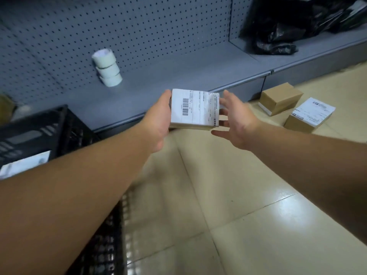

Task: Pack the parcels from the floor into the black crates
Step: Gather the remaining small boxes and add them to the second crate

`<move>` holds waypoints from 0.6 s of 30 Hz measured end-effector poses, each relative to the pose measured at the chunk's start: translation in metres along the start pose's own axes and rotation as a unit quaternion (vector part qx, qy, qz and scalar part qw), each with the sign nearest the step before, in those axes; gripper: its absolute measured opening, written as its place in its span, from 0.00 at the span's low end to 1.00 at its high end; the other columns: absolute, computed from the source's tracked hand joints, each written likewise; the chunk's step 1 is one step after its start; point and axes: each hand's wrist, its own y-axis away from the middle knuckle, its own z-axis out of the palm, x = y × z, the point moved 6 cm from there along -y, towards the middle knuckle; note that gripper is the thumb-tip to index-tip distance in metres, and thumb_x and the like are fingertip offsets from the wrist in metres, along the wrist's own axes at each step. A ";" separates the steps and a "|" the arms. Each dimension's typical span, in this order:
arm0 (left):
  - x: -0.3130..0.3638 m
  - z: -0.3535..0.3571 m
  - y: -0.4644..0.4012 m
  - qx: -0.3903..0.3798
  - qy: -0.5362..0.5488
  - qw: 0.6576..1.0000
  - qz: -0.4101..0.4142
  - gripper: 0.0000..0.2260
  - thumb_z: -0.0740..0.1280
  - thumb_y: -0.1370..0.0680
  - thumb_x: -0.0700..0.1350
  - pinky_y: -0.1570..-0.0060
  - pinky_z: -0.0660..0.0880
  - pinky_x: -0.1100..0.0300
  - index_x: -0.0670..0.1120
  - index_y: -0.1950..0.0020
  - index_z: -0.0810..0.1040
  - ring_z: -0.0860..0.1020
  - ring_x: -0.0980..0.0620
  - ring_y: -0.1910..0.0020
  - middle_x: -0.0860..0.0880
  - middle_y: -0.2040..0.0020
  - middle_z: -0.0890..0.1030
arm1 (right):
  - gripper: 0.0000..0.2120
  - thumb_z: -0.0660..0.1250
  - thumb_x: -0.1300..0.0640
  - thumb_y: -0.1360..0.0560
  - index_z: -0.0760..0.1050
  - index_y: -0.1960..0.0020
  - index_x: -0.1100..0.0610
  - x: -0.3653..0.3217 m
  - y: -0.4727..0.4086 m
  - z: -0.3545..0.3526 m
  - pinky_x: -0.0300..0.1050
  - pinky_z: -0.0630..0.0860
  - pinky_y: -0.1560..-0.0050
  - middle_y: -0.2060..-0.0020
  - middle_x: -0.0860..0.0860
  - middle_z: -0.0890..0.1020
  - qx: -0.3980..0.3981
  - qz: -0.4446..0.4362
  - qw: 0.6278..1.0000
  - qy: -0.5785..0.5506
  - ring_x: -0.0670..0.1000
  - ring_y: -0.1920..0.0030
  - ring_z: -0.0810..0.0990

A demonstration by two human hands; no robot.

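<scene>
Beige floor tiles below; left hand (158, 120) grips a barcode-labelled parcel (195, 109), right hand (237, 121) spread open beside it; print unreadable.

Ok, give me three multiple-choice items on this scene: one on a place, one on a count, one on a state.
1. Where do the tape rolls stand?
A. on the grey shelf
B. on the floor
C. in a crate

2. How many parcels lie on the floor?
A. none
B. two
C. five

3. Which hand grips the labelled parcel?
A. right
B. left
C. neither

Answers:
1 A, they are stacked by the pegboard.
2 B, brown parcel and floor parcel.
3 B, left hand holds it; right hand is spread open.
</scene>
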 end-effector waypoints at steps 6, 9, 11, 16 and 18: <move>0.051 -0.095 0.033 0.071 0.001 0.996 0.047 0.17 0.58 0.17 0.62 0.45 0.76 0.60 0.54 0.40 0.79 0.84 0.56 0.47 0.54 0.42 0.84 | 0.19 0.57 0.39 0.21 0.82 0.46 0.47 -0.033 0.029 0.092 0.45 0.80 0.52 0.57 0.42 0.87 -0.059 -0.060 0.995 -0.045 0.46 0.55 0.86; 0.072 -0.151 0.054 0.087 -0.011 0.993 0.083 0.22 0.57 0.17 0.62 0.35 0.72 0.55 0.52 0.29 0.75 0.80 0.53 0.38 0.52 0.34 0.80 | 0.20 0.58 0.41 0.20 0.82 0.42 0.51 -0.047 0.047 0.144 0.45 0.81 0.49 0.53 0.44 0.87 -0.091 -0.083 0.991 -0.052 0.47 0.52 0.86; 0.082 -0.193 0.069 0.094 -0.021 0.991 0.092 0.25 0.54 0.16 0.63 0.28 0.68 0.51 0.50 0.27 0.73 0.76 0.48 0.32 0.49 0.30 0.77 | 0.20 0.58 0.42 0.19 0.82 0.42 0.53 -0.055 0.061 0.179 0.45 0.80 0.45 0.57 0.43 0.87 -0.115 -0.096 0.987 -0.053 0.47 0.51 0.85; 0.083 -0.303 0.113 0.135 -0.016 0.985 0.103 0.27 0.51 0.16 0.63 0.30 0.71 0.47 0.49 0.30 0.78 0.78 0.46 0.34 0.48 0.33 0.81 | 0.19 0.59 0.44 0.19 0.83 0.47 0.55 -0.063 0.102 0.267 0.42 0.81 0.52 0.60 0.47 0.86 -0.186 -0.118 0.975 -0.038 0.49 0.53 0.84; 0.070 -0.341 0.126 0.156 0.001 0.981 0.112 0.27 0.51 0.16 0.63 0.35 0.74 0.50 0.49 0.36 0.82 0.82 0.51 0.42 0.51 0.41 0.85 | 0.17 0.60 0.44 0.20 0.83 0.52 0.54 -0.060 0.117 0.300 0.41 0.81 0.55 0.62 0.47 0.85 -0.213 -0.119 0.969 -0.019 0.48 0.55 0.84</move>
